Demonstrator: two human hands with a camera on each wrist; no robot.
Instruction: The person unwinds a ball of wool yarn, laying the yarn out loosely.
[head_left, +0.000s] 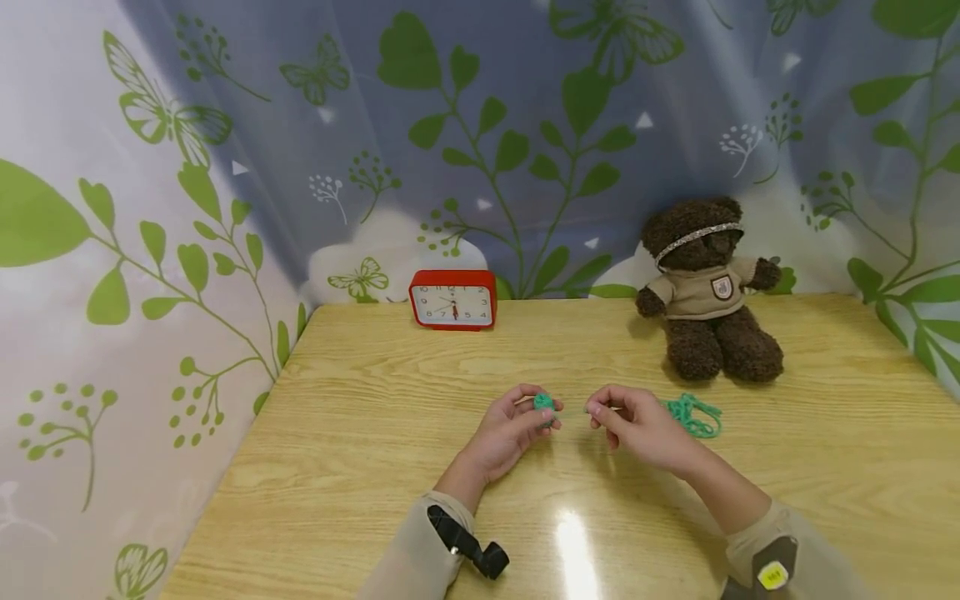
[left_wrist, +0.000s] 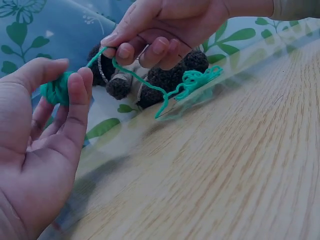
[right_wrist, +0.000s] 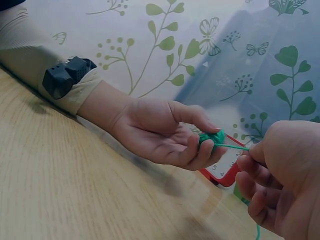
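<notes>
A small ball of green yarn (head_left: pixel 543 403) is gripped between the thumb and fingers of my left hand (head_left: pixel 507 435). In the left wrist view the yarn ball (left_wrist: pixel 56 90) looks tightly wound. My right hand (head_left: pixel 639 425) pinches the yarn strand (right_wrist: pixel 231 146) between thumb and forefinger, a short way right of the ball. The strand runs straight between the two hands. Past the right hand it hangs down in the left wrist view and leads to a loose pile of green yarn (left_wrist: pixel 197 82) on the table. In the head view that pile (head_left: pixel 693 415) lies just beyond the right hand.
A red alarm clock (head_left: pixel 453 300) stands at the back of the wooden table (head_left: pixel 360 467). To the right of it a brown teddy bear (head_left: pixel 705 292) in a beige shirt sits against the leaf-patterned curtain (head_left: pixel 480 108).
</notes>
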